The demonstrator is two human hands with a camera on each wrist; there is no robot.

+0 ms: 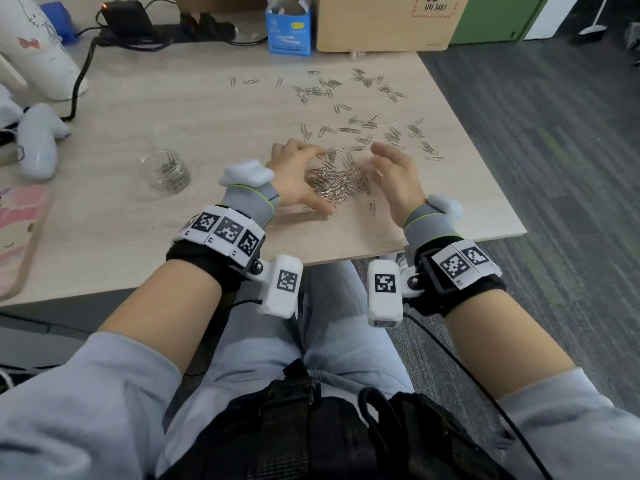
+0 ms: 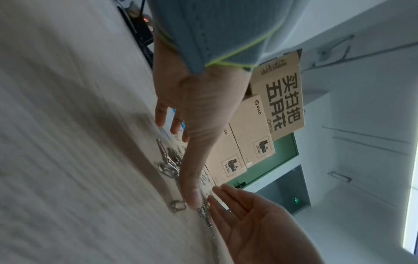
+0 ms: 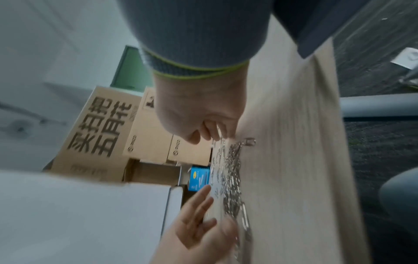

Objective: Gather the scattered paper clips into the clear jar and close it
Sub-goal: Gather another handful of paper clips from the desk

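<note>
A heap of silver paper clips (image 1: 337, 183) lies on the wooden table (image 1: 194, 109) between my two hands. My left hand (image 1: 301, 178) cups the heap's left side, fingers spread and thumb on the near side. My right hand (image 1: 393, 173) stands on its edge at the heap's right, fingers loosely curved. Neither hand holds anything. More loose clips (image 1: 363, 128) are scattered beyond the heap. The clear jar (image 1: 165, 173) stands upright and open to the left, with some clips inside. In the wrist views the left hand (image 2: 192, 125) and right hand (image 3: 199, 121) flank the clips (image 3: 233, 178).
A blue carton (image 1: 289, 29) and a cardboard box (image 1: 381, 22) stand at the table's back. A white bottle (image 1: 34, 46), a black cable (image 1: 81, 81) and a white controller (image 1: 38, 143) lie at the left. The table's right edge (image 1: 485, 168) is close to the scattered clips.
</note>
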